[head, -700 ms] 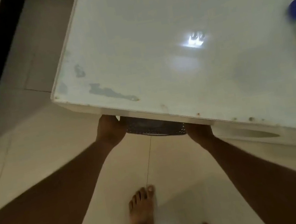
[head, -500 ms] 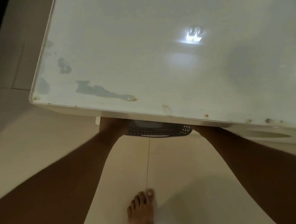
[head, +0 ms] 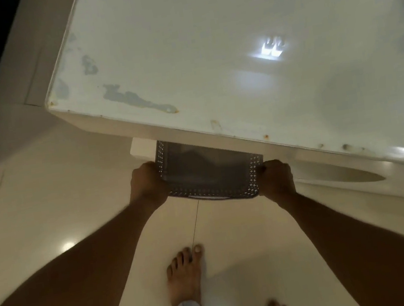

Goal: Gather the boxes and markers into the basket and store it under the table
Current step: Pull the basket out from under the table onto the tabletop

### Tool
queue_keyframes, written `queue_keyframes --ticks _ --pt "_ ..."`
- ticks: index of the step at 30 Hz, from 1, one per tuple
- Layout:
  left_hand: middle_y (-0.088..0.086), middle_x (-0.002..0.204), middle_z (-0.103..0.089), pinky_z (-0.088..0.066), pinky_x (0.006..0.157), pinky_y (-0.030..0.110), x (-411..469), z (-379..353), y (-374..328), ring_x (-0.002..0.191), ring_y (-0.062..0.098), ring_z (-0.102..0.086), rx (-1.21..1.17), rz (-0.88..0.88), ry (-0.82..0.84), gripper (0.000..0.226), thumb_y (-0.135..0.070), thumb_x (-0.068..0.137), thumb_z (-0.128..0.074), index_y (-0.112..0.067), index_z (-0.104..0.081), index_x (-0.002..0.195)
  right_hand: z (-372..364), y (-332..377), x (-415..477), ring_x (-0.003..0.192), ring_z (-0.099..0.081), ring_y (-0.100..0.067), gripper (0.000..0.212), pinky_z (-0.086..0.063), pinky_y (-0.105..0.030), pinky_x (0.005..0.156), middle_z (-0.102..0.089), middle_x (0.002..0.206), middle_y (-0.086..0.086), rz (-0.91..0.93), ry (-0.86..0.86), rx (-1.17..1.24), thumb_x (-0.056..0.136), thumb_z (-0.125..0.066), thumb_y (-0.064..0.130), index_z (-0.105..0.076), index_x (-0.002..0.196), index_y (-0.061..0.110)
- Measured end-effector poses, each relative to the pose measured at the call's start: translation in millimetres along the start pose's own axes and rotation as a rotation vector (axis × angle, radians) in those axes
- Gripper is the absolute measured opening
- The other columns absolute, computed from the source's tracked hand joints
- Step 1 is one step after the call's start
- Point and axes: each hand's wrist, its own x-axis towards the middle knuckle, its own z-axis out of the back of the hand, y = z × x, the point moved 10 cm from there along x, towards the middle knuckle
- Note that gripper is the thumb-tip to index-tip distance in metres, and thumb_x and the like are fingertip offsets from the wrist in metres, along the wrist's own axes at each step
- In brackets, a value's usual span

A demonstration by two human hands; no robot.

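Basket [head: 210, 178] has slid back out from under the table [head: 204, 34], held between your fingers [head: 151, 170]: left hand [head: 148, 187] and right hand [head: 278, 179] curled on its ends, so storing's not done.

Perforated plastic basket [head: 209, 175]; glossy chipped table [head: 204, 34] (floor [head: 45, 202] glossy tile).
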Motion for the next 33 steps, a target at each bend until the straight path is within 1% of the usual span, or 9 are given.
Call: queue_keyframes --ticks 1,2,5,9,17,20,23,30,33 --pt "0.001 0.093 -0.069 -0.053 0.069 0.033 -1.0 40.3 -20.9 0.076 0.022 -0.060 -0.191 0.106 0.040 0.019 -0.024 0.080 -0.052 -0.022 -0.059 0.099 -0.9 -7.0 -15.7 0.070 -0.061 -0.029 0.022 -0.043 -0.029 0.060 -0.069 0.079 -0.017 0.003 0.008 -0.033 0.087 -0.053 0.015 -0.061 0.067 0.009" --pt "0.004 0.081 -0.066 -0.050 0.064 0.031 -21.2 79.9 -17.7 0.070 0.026 -0.059 -0.216 0.175 -0.090 0.009 -0.016 0.081 -0.056 -0.013 -0.061 0.087 0.4 -13.5 -33.3 0.067 -0.057 -0.028 0.024 -0.037 -0.028 0.060 -0.067 0.076 -0.016 0.000 0.027 -0.040 0.088 -0.052 0.012 -0.058 0.064 0.012" --pt "0.017 0.083 -0.069 -0.048 0.061 0.032 -113.0 103.9 -23.6 0.074 0.038 -0.063 -0.330 0.291 -0.110 0.011 -0.008 0.080 -0.053 -0.004 -0.063 0.083 -2.0 -33.1 -86.2 0.062 -0.053 -0.026 0.026 -0.036 -0.026 0.058 -0.061 0.069 -0.011 0.008 0.104 0.011 0.088 -0.049 0.007 -0.058 0.064 0.011" --pt "0.018 0.085 -0.071 -0.048 0.058 0.029 -205.4 72.0 -11.3 0.072 0.035 -0.065 -0.403 0.366 -0.041 0.010 -0.004 0.080 -0.053 -0.005 -0.063 0.083 3.3 -56.3 -154.8 0.064 -0.056 -0.027 0.031 -0.034 -0.027 0.057 -0.059 0.066 -0.009 0.078 0.184 0.000 0.090 -0.049 0.006 -0.054 0.060 0.012" --pt "0.007 0.067 -0.065 -0.036 0.048 0.028 -400.0 94.2 -20.6 0.058 0.027 -0.057 -0.487 0.499 -0.068 0.021 0.005 0.080 -0.050 -0.014 -0.056 0.074 42.1 -88.2 -297.7 0.060 -0.046 -0.019 0.039 -0.029 -0.026 0.051 -0.048 0.063 0.000 0.154 0.321 -0.052 0.094 -0.051 0.011 -0.044 0.057 0.020" --pt "0.004 0.071 -0.068 -0.044 0.049 0.028 -450.0 119.3 -30.5 0.060 0.022 -0.062 -0.500 0.494 -0.096 0.018 0.004 0.082 -0.051 -0.008 -0.064 0.085 73.6 -88.5 -343.8 0.058 -0.046 -0.019 0.038 -0.031 -0.030 0.056 -0.048 0.062 0.002 0.156 0.314 -0.006 0.094 -0.052 0.012 -0.045 0.058 0.019" --pt "-0.004 0.070 -0.062 -0.038 0.047 0.015 -480.9 162.0 -51.0 0.058 0.008 -0.057 -0.534 0.475 -0.135 0.024 0.004 0.087 -0.048 -0.005 -0.066 0.098 116.2 -79.3 -376.5 0.061 -0.051 -0.023 0.031 -0.033 -0.031 0.055 -0.055 0.065 -0.004 0.155 0.278 0.050 0.096 -0.053 0.013 -0.056 0.066 0.008" --pt "-0.002 0.066 -0.066 -0.036 0.041 0.016 -482.5 264.1 -101.5 0.048 0.014 -0.057 -0.555 0.325 -0.261 0.022 -0.002 0.092 -0.046 -0.008 -0.065 0.102 224.4 -21.9 -380.0 0.067 -0.060 -0.024 0.029 -0.048 -0.038 0.062 -0.064 0.074 -0.008 0.231 0.147 0.137 0.099 -0.051 0.020 -0.065 0.080 0.003" --pt "0.001 0.068 -0.067 -0.038 0.042 0.021 -442.1 305.8 -125.7 0.050 0.016 -0.058 -0.542 0.235 -0.308 0.019 -0.003 0.092 -0.047 -0.008 -0.065 0.096 266.5 12.4 -344.7 0.068 -0.060 -0.025 0.028 -0.043 -0.034 0.062 -0.065 0.076 -0.009 0.295 0.075 0.137 0.099 -0.052 0.018 -0.067 0.081 0.002"
